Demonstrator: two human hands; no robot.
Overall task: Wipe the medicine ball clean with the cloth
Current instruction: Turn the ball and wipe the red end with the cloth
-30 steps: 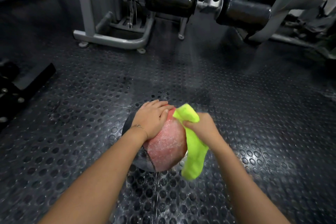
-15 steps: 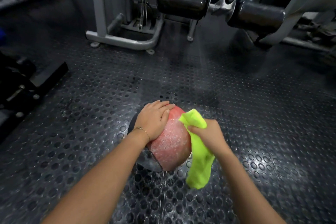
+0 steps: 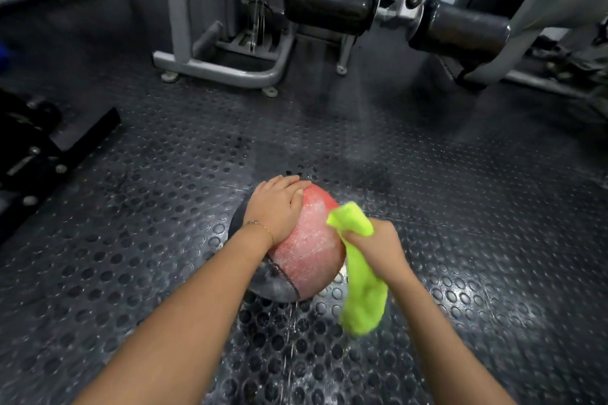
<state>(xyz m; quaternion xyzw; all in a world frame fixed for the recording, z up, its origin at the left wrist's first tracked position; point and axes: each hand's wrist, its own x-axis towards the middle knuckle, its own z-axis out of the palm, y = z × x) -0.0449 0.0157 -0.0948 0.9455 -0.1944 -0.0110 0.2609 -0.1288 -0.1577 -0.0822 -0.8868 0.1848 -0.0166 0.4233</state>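
Resting on the studded rubber floor (image 3: 138, 240), the medicine ball (image 3: 309, 250) is steadied by the left hand (image 3: 278, 205), fingers together, flat on top. At three o'clock, the right hand (image 3: 375, 246) fist-grips a lime-green cloth (image 3: 360, 286) against it.

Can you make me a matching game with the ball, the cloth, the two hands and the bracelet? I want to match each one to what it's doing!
Things:
1. medicine ball
2. cloth
3. left hand
4. bracelet

What it's doing:
A. lies flat on top of the ball
B. sits on the studded rubber floor, red and grey
C. goes around the left wrist
D. bright yellow-green, bunched in the right hand against the ball's right side

Right pairs: 1-B, 2-D, 3-A, 4-C
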